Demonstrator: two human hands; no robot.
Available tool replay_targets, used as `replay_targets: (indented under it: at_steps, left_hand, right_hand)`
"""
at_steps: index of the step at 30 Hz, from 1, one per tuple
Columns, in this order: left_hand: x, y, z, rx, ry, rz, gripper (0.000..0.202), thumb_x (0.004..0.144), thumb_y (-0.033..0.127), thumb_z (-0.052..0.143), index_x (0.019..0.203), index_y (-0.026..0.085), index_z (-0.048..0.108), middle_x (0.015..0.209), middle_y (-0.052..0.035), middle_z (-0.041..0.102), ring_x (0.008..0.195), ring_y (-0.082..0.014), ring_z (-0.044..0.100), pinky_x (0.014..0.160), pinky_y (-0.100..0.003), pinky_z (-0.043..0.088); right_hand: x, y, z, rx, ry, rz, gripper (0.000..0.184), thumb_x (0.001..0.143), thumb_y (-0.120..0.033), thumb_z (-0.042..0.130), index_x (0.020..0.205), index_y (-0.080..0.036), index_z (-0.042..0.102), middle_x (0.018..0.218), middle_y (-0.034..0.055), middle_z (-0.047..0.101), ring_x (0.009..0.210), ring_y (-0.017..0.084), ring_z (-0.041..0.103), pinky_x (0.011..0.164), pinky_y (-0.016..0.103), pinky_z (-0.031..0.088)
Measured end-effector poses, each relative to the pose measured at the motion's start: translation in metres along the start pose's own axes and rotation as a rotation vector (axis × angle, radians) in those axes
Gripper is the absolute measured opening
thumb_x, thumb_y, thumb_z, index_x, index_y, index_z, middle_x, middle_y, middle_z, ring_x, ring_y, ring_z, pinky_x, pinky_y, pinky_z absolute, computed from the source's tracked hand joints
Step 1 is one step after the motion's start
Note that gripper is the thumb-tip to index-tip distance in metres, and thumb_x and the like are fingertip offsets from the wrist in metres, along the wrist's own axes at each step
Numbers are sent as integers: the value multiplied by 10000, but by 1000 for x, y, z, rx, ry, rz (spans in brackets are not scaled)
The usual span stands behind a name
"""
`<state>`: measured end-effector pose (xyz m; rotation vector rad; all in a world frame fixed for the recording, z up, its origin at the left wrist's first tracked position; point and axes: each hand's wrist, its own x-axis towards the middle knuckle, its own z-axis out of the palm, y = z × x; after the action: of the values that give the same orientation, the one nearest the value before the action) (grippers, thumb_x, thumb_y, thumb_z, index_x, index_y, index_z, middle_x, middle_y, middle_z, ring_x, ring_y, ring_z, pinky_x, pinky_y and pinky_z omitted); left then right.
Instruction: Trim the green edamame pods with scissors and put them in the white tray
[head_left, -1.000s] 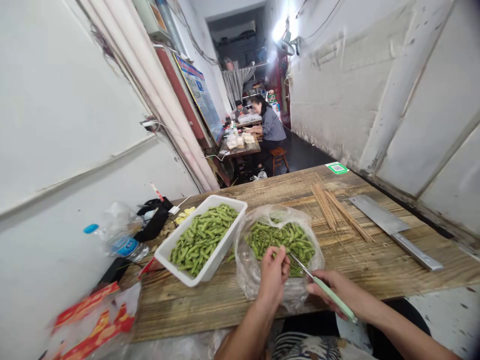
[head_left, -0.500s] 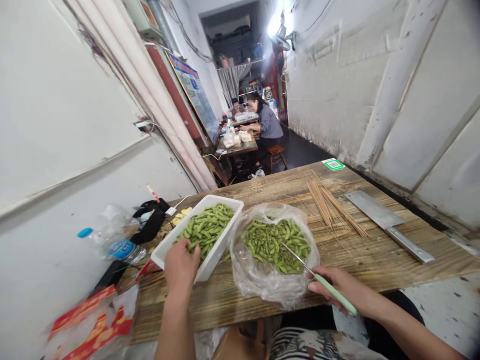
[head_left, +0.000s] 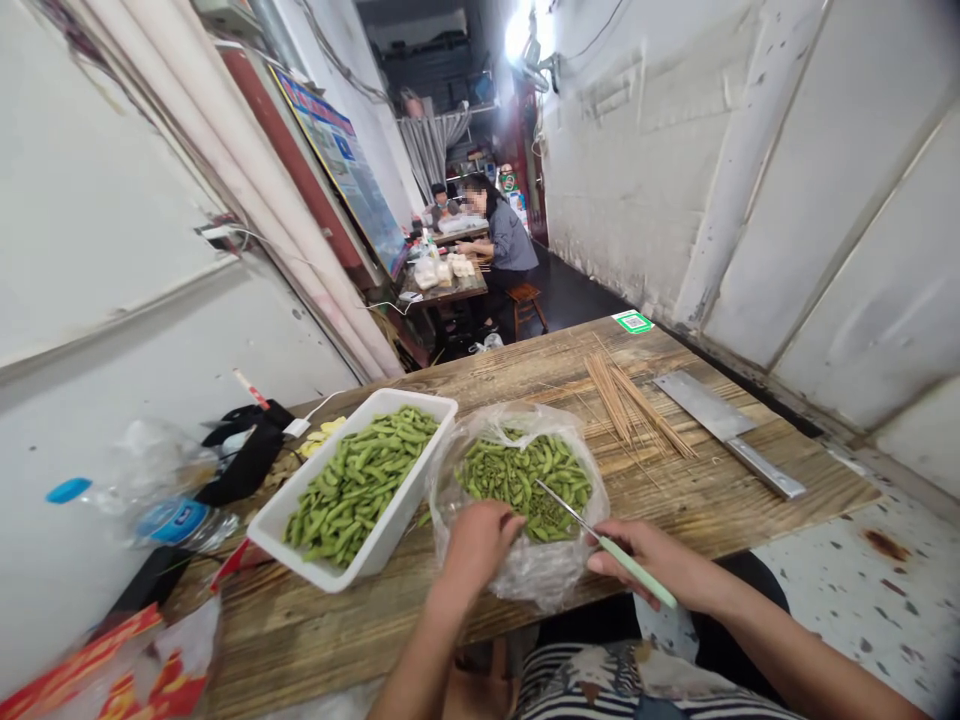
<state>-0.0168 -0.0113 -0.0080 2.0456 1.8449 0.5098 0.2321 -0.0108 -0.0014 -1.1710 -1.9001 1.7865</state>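
Observation:
My left hand [head_left: 478, 543] reaches into the near edge of a clear plastic bag [head_left: 457, 470] holding green edamame pods [head_left: 517, 472]; its fingers curl down onto the pods. My right hand [head_left: 654, 563] is closed on the pale green handle of small scissors [head_left: 592, 535], whose thin metal blades point up-left over the bag. Left of the bag stands a white rectangular tray [head_left: 300, 495] filled with more edamame pods [head_left: 358, 481]. Both sit on a rough wooden table [head_left: 675, 500].
A bundle of bamboo skewers [head_left: 626, 400] and a steel cleaver [head_left: 724, 432] lie at the right. A water bottle [head_left: 150, 510], black items and red packaging [head_left: 97, 670] crowd the left. Two people sit at another table [head_left: 442, 290] down the corridor.
My left hand went from the bag to the white tray, then back to the bag's near edge. The right hand kept the scissors over the bag. The view shifted.

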Motion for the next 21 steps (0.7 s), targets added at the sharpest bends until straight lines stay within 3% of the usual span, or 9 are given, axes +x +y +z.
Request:
replay_targets:
  at_steps: [4,8,12,15,18,21]
  left_hand:
    - [14,9,27,-53,12,-208,149,702,255,636,575,176,627,583,-47,614,571,-161,543,575,-248,319]
    - [17,6,36,-243,-9,-181,64,648,140,629,604,183,611,580,0,592,549,-132,519,558,-224,314]
    - [15,9,34,-551,55,-219,21,670,183,605,686,171,609,592,10,591,528,-121,518,529,-211,356]
    - [13,13,27,-795,47,-292,179,661,283,649,777,148,635,597,4,604,479,-114,498,473,-211,361]
    - [10,17,22,-902,16,-333,265,654,348,676,800,128,663,513,24,560,419,-90,435,423,-198,314]
    - [8,20,20,-987,-5,-343,288,649,361,691,809,123,668,523,24,565,413,-72,412,407,-186,289]
  right_hand:
    - [-4,-1,-2,-9,32,-1,429,787,-559,541,901,-146,555,498,-71,410,351,59,405,306,138,303]
    - [-5,0,-2,-10,32,-10,422,781,-554,551,895,-148,569,516,-63,410,367,66,419,311,140,305]
    - [-5,-1,-1,-18,26,16,432,783,-568,536,891,-150,560,510,-62,419,378,78,425,345,161,342]
    - [-5,-6,-3,-122,46,-28,423,786,-552,545,905,-148,588,595,-23,511,488,108,489,442,185,394]
    - [-7,-13,-4,-237,69,-121,383,789,-515,569,896,-150,621,742,14,583,664,141,532,577,197,413]
    - [-8,-18,-4,-238,36,-112,392,794,-517,560,871,-138,625,698,7,562,615,122,506,524,179,384]
